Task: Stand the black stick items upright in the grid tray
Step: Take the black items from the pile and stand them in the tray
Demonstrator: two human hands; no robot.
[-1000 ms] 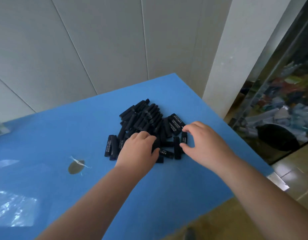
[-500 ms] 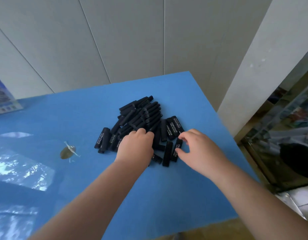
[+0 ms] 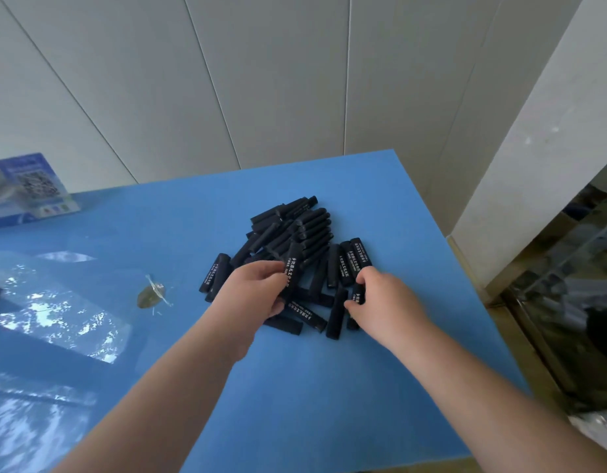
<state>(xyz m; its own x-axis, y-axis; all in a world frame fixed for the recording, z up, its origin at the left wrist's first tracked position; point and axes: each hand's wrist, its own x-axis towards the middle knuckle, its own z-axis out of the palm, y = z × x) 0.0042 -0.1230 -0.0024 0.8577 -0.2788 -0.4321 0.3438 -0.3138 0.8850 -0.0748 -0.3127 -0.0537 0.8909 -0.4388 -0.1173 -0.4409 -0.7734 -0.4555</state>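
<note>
Nearest the camera, two bare forearms reached up from 6 o'clock across the blue table (image 3: 295, 404). The left hand (image 3: 252, 293) lay at the near edge of the heap, its fingers curled round one black stick (image 3: 293, 264), which stood tilted up out of the heap with its white lettering facing the camera. The right hand (image 3: 385, 302), at 3 o'clock from the left and a little apart from it, had its thumb and fingertips pinched on another stick (image 3: 357, 295) at the heap's near right edge. Between the two hands several sticks lay flat on the table, some crossing one another. Beyond the hands, toward 12 o'clock, the pile of black sticks (image 3: 295, 230) lay loosely heaped, most pointing toward 1 or 2 o'clock. No grid tray showed anywhere in view. At 9 o'clock from the pile a small brownish object (image 3: 150, 295) lay on the glossy surface. Farther off, at 10 o'clock, a blue printed box (image 3: 32, 186) stood by the grey panelled wall (image 3: 261, 80).
</note>
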